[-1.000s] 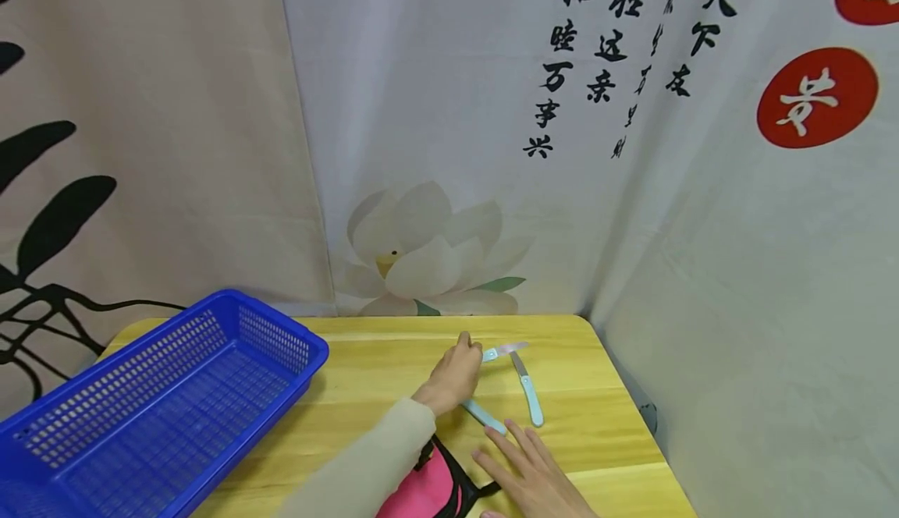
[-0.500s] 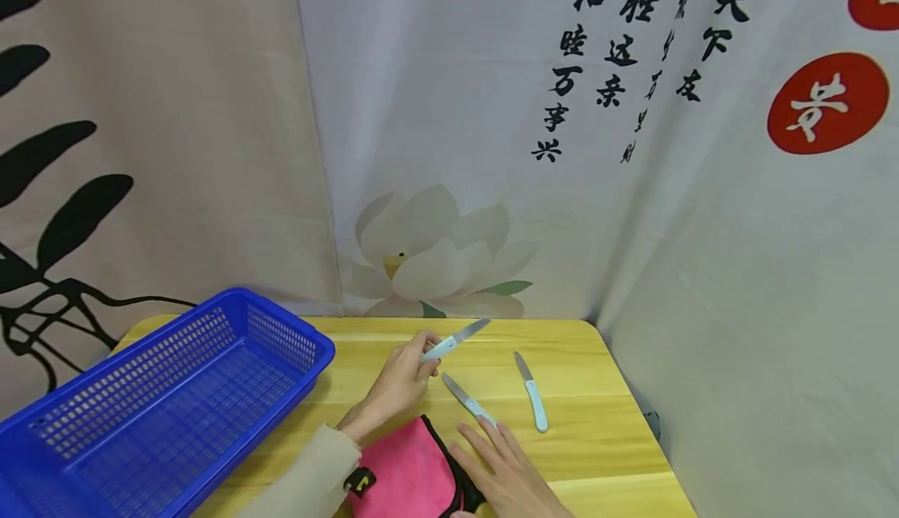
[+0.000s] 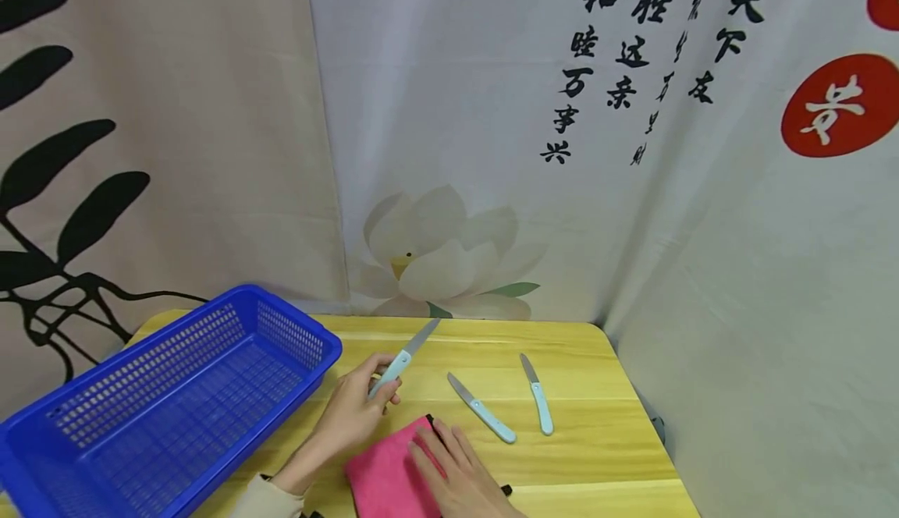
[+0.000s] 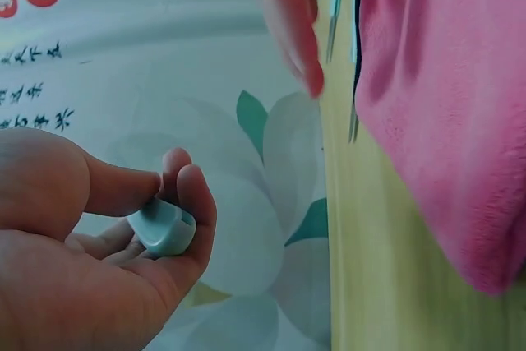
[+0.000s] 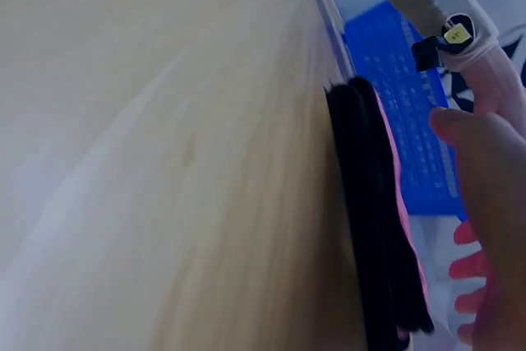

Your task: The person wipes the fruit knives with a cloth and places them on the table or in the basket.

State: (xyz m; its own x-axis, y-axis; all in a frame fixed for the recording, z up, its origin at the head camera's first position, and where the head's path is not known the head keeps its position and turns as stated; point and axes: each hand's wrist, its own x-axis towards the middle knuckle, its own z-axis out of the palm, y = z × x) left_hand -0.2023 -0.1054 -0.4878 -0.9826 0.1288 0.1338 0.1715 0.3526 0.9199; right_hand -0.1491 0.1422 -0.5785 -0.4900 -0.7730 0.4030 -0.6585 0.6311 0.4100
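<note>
One knife sits between the thumb and curled fingers of the left hand, which is just beyond the left part of the pink cloth. The head view shows the blade, pointing away from the cloth; the left wrist view shows just the handle's end. The right hand is over the cloth, fingers straight and slightly spread; whether it touches the cloth I cannot tell. On the desk, beyond and right of the cloth, lie a nearer knife and a farther knife. The blue basket is left of the cloth. Only the right wrist view gives the cloth's thick black edge side-on and the left sleeve's yellow mark.
</note>
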